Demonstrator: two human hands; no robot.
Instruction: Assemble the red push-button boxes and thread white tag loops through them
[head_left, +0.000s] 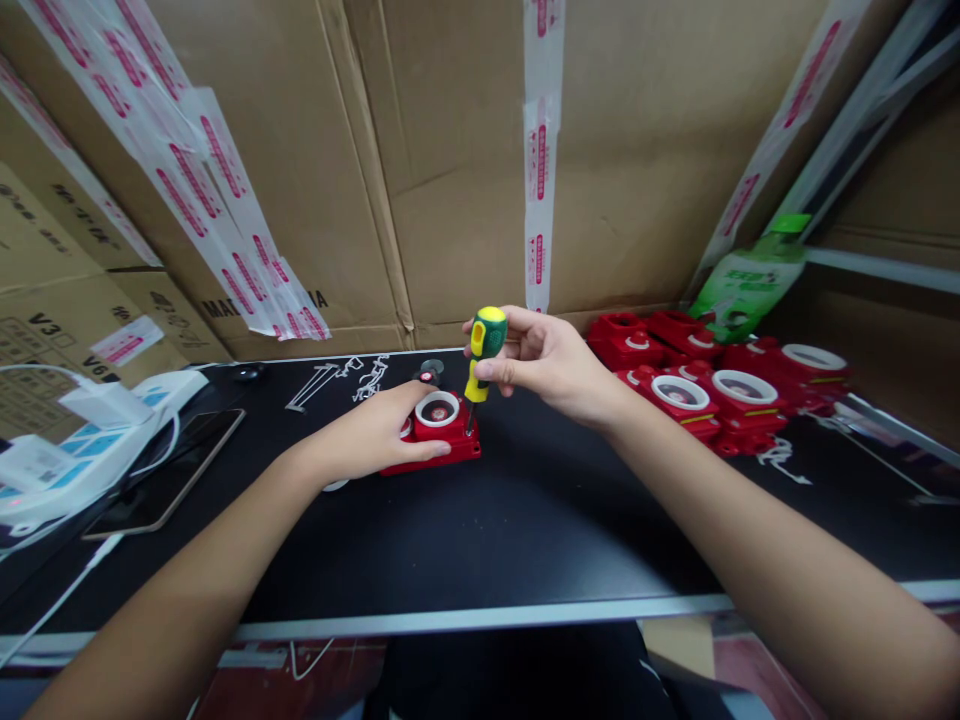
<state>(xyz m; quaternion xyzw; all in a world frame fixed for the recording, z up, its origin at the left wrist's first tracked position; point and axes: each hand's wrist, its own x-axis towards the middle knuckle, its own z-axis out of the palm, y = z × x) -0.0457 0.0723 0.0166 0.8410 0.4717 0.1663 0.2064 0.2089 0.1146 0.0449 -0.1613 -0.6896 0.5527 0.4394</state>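
A screwdriver [480, 370] with a yellow and green handle stands nearly upright in my right hand [551, 362], its fingers closed around the handle. The tip meets the right end of a red housing [442, 455] with a white ring on top, lying on the black table. My left hand [375, 430] grips that housing from the left, thumb along the near side and fingers over the far side. Part of the housing is hidden under this hand. Just behind it lies a small dark round part [430, 370].
Several similar red housings [679, 395] are grouped at the right, by a green bottle [750, 285]. White bent pieces [371, 375] lie at the back. A power strip [97, 440] and a phone [169, 475] sit at the left. Cardboard [457, 180] walls the back.
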